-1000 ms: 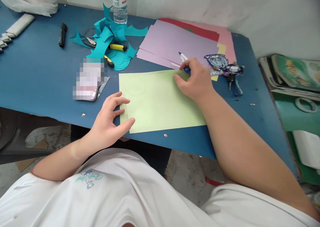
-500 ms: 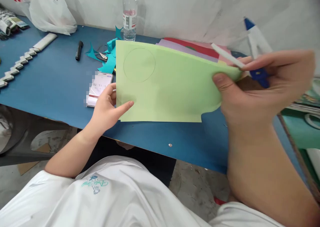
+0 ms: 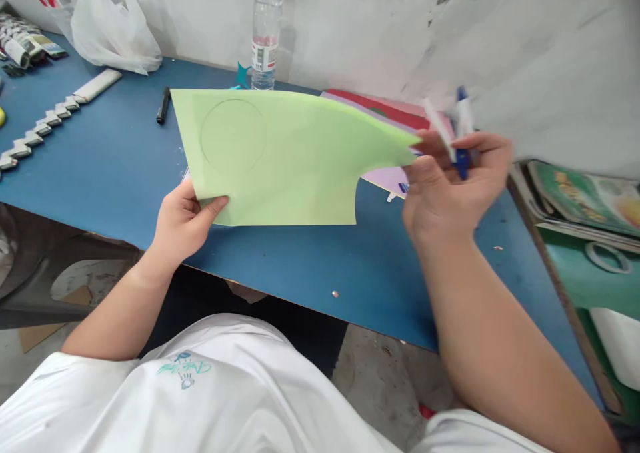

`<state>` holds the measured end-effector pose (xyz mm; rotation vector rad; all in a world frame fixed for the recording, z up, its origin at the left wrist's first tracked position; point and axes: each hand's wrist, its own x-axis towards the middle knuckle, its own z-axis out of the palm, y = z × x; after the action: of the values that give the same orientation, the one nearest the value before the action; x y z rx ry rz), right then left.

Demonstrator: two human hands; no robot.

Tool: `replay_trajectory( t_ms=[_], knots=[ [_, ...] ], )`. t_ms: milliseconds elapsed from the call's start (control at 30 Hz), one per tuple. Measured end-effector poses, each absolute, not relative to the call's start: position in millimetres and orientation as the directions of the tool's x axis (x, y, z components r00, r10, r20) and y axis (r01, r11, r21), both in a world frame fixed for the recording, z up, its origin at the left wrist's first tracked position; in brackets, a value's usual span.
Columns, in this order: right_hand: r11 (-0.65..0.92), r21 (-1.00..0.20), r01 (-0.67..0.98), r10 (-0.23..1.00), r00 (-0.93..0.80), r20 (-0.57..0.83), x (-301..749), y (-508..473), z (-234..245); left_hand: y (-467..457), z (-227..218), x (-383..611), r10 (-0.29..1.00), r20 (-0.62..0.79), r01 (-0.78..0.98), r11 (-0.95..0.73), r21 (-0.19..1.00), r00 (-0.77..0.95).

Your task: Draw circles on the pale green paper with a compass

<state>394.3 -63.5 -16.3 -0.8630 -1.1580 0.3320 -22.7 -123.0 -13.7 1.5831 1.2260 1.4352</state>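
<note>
A light green sheet of paper (image 3: 290,153) with a pencilled circle near its upper left is held up above the blue table (image 3: 310,266). My left hand (image 3: 183,223) pinches its lower left corner, thumb on the front. My right hand (image 3: 450,186) is closed on the sheet's right tip and also grips a blue and white compass (image 3: 460,136), which is blurred by motion. The sheet has a curved cut-out at its lower right.
A water bottle (image 3: 265,33) stands at the back by the wall. A black marker (image 3: 163,104), folded paper strips (image 3: 45,123) and a white plastic bag (image 3: 113,30) lie at the left. Coloured paper sheets (image 3: 385,106) lie behind the green sheet. Magazines (image 3: 580,196) sit at the right.
The green sheet was lifted off the table and has swung up and to the left. My right hand moved from the table to mid-air with the compass, then drew inward.
</note>
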Motion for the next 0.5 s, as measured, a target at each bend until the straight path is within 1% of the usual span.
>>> replay_trajectory(
  t_ms=[67, 133, 233, 367, 500],
  knots=[
    [0.56, -0.822, 0.106, 0.721, 0.426, 0.546, 388, -55, -37, -123, -16, -26, 0.933, 0.359, 0.203, -0.344, 0.917, -0.037],
    [0.497, -0.866, 0.057, 0.787, 0.39, 0.478, 382, -50, -55, -124, -18, -28, 0.931, 0.364, 0.214, -0.352, 0.911, -0.016],
    [0.459, -0.888, 0.009, 0.828, 0.359, 0.431, 380, -44, -70, -126, -18, -31, 0.929, 0.369, 0.232, -0.368, 0.901, 0.038],
    [0.413, -0.907, -0.081, 0.874, 0.317, 0.369, 380, -40, -73, -124, -19, -36, 0.926, 0.349, 0.218, -0.374, 0.902, 0.145],
    [0.403, -0.907, -0.125, 0.886, 0.302, 0.352, 378, -41, -69, -119, -21, -39, 0.909, 0.386, 0.174, -0.411, 0.895, 0.157]
  ],
)
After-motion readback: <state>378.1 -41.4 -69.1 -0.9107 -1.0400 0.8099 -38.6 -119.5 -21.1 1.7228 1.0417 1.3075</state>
